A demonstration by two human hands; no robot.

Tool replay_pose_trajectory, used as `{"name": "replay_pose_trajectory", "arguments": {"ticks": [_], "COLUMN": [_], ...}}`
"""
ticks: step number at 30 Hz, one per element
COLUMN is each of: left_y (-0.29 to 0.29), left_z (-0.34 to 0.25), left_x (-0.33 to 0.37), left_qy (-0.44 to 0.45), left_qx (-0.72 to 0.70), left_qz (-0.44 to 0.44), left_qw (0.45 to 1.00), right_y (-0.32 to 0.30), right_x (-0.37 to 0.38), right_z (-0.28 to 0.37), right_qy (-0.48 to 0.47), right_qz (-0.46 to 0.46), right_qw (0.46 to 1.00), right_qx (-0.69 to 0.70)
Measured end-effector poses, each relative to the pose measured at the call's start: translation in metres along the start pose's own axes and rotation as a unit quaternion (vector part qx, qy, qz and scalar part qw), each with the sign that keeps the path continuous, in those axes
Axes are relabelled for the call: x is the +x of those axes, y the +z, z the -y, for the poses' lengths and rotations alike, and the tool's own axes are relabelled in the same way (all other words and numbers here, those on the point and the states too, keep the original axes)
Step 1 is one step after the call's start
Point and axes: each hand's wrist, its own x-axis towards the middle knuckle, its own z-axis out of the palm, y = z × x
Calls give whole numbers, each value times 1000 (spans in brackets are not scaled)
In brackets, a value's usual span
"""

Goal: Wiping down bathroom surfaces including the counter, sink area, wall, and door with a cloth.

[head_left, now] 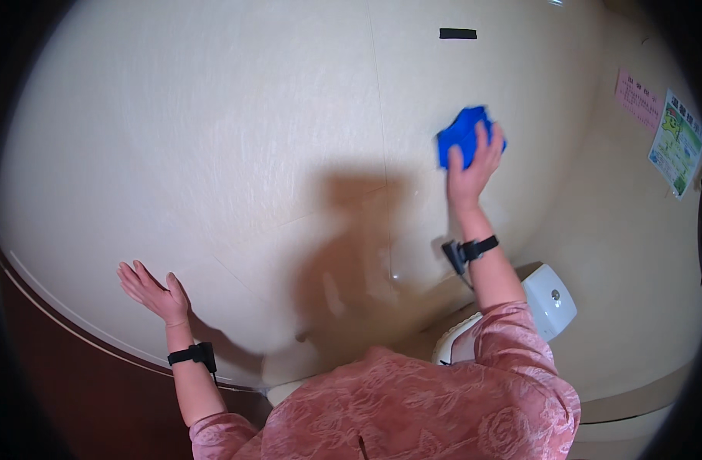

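Note:
My right hand [473,169] is up against the pale tiled wall [236,115], its fingers spread over a crumpled blue cloth [464,138]. The cloth lies between the palm and the wall, and part of it is hidden by the fingers. Lower on the left, my left hand [155,295] holds nothing. Its fingers are stretched out and the thumb stands apart, near the wall; whether it touches the surface I cannot tell. Each wrist wears a black strap with a small device.
A white toilet tank [550,300] with a round flush button stands at the lower right. Pink paper [636,100] and a green-and-white sheet [677,146] hang on the right wall. A black strip [458,34] sits above the cloth. Dark red-brown surface [75,368] borders the lower left.

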Motion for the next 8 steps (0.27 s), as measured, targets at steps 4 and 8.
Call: {"name": "replay_pose_trajectory", "arguments": {"ticks": [4,8], "left_y": [0,-1], "left_z": [-2,-6], "left_x": [1,4], "left_qy": [-2,-5], "left_qx": [1,-3], "left_qz": [2,4], "left_qw": [1000,1000], "right_y": [4,15], "right_x": [81,95], "right_z": [-17,-1], "right_qy": [60,37], "right_qz": [-51,-65], "right_qw": [997,997], "right_qx": [-4,12]}}
